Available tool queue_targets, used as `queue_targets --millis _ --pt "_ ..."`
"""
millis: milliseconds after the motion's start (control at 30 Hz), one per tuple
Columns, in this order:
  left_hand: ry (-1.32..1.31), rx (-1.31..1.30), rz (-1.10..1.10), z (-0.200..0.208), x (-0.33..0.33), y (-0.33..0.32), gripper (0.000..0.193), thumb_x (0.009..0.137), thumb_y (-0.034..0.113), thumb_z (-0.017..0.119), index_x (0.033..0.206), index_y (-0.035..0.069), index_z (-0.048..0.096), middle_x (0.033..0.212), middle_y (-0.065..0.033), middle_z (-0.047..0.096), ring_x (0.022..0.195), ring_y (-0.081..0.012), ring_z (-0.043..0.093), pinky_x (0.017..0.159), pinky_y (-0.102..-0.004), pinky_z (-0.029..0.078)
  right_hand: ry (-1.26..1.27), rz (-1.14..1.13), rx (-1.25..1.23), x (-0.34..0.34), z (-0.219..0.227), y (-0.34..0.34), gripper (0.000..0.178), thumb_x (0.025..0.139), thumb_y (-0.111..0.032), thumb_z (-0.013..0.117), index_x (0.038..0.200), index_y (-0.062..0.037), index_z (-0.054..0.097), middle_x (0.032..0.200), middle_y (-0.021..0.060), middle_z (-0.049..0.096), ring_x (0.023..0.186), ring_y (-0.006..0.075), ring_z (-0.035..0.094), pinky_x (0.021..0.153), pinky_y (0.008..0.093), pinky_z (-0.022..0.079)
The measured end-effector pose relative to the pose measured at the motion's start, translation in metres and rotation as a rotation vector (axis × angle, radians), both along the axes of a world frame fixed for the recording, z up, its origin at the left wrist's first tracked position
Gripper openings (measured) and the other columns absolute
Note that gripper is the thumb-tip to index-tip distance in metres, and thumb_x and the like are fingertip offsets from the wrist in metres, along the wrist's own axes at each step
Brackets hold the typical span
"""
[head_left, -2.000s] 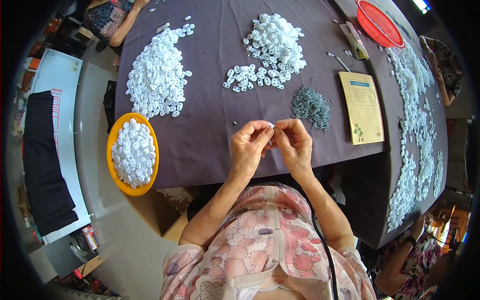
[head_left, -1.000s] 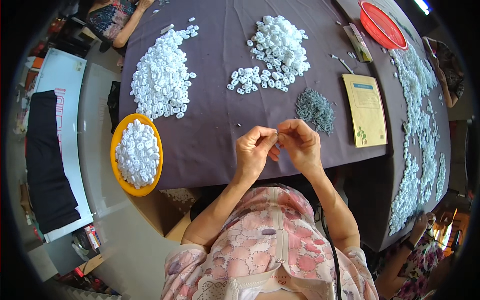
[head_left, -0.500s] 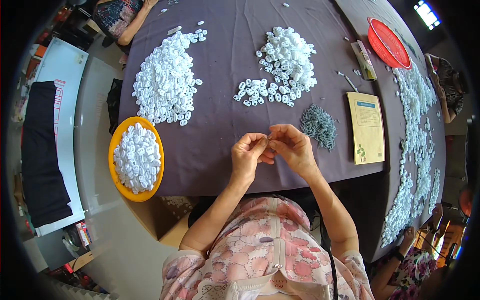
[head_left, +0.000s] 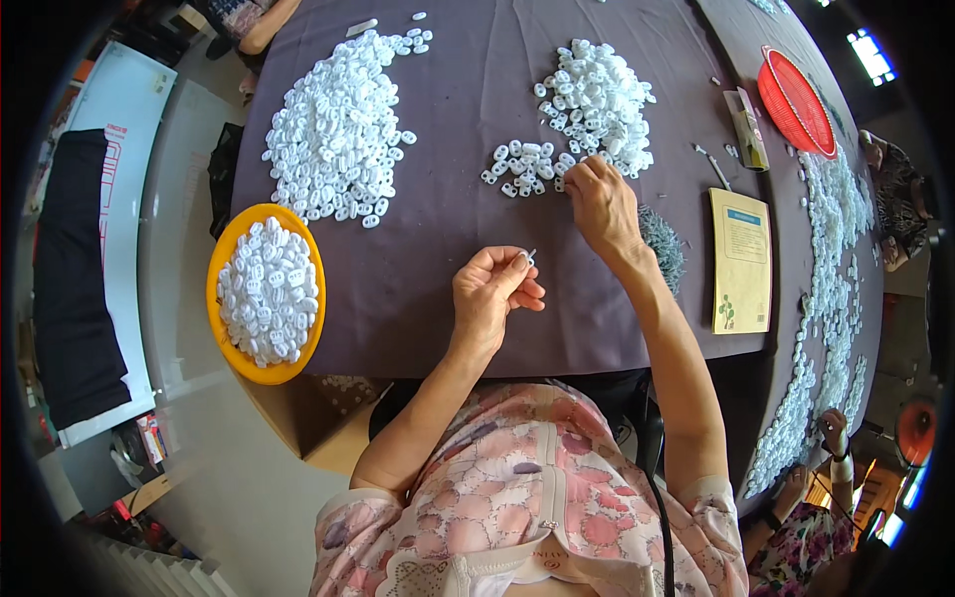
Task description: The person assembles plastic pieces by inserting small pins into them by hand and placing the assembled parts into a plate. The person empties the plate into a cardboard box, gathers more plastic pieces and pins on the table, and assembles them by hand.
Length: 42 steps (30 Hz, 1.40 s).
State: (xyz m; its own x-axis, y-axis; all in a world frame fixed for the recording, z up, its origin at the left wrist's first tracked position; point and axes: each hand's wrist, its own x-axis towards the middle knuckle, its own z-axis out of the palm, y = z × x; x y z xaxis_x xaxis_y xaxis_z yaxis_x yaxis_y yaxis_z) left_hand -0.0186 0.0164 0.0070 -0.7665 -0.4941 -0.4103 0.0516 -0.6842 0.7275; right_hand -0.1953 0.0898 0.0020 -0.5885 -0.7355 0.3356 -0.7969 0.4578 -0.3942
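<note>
We are seeing a yellow bowl (head_left: 261,374) heaped with white oval pieces, then a mound of loose ovals (head_left: 333,139). Our left hand (head_left: 484,298) is pinching a small white piece (head_left: 528,259) above the worktop (head_left: 448,129), fingers closed, a thin dark pin (head_left: 533,251) jutting out; it is looking part-assembled. Our right hand's (head_left: 605,209) fingers are bunching beside two-holed pieces (head_left: 517,169), their hold unclear; many pieces and grey pins (head_left: 661,247) are remaining loose.

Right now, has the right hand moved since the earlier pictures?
Yes: the right hand has moved forward, to the near side of the middle white pile.
</note>
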Motion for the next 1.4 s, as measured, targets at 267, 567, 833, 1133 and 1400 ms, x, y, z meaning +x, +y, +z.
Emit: queue_targets --millis 267,567,833,1133,1400 --pt "0.039 -0.003 -0.001 0.003 0.005 0.001 0.009 0.085 0.008 0.058 0.088 -0.001 0.057 0.074 -0.0095 0.061 0.055 -0.0144 0.061 0.047 -0.0266 0.053 -0.091 0.031 -0.039 0.018 0.006 0.017 0.01 0.074 -0.005 0.062 0.084 -0.0045 0.061 0.077 0.0099 0.056 0.069 0.0289 0.058 0.061 0.0353 0.047" --pt "0.023 -0.024 -0.037 0.007 0.006 0.012 0.012 0.086 0.01 0.057 0.091 -0.001 0.057 0.075 -0.0087 0.061 0.055 -0.0143 0.061 0.047 -0.0261 0.052 -0.204 0.001 -0.284 0.066 -0.002 0.047 0.013 0.073 0.001 0.062 0.084 -0.0038 0.065 0.075 0.0089 0.063 0.065 0.0217 0.061 0.059 0.0282 0.048" --pt "0.026 -0.084 -0.083 0.01 0.007 0.019 0.012 0.086 0.01 0.058 0.091 0.0 0.056 0.076 -0.0096 0.062 0.056 -0.0141 0.061 0.045 -0.0249 0.05 -0.119 -0.054 -0.19 0.072 0.003 0.062 0.013 0.073 0.001 0.062 0.085 -0.0047 0.063 0.072 0.0072 0.06 0.063 0.0252 0.06 0.058 0.0308 0.048" --pt "0.0 -0.197 -0.081 0.016 0.004 0.027 0.01 0.086 0.007 0.056 0.088 -0.002 0.057 0.073 -0.0074 0.06 0.053 -0.0106 0.057 0.043 -0.0221 0.048 -1.262 -0.226 -0.694 0.09 0.032 0.061 0.013 0.08 -0.004 0.063 0.093 -0.0011 0.063 0.082 0.0042 0.065 0.072 0.0115 0.063 0.059 0.0222 0.05" --pt "0.012 -0.318 -0.09 0.017 0.004 0.028 0.011 0.086 0.009 0.057 0.089 -0.001 0.057 0.074 -0.0081 0.062 0.054 -0.0115 0.058 0.044 -0.0228 0.049 -1.171 -0.154 -0.686 0.098 0.032 0.058 0.012 0.08 -0.001 0.062 0.092 0.0003 0.063 0.08 0.0041 0.065 0.071 0.0091 0.062 0.059 0.0212 0.051"
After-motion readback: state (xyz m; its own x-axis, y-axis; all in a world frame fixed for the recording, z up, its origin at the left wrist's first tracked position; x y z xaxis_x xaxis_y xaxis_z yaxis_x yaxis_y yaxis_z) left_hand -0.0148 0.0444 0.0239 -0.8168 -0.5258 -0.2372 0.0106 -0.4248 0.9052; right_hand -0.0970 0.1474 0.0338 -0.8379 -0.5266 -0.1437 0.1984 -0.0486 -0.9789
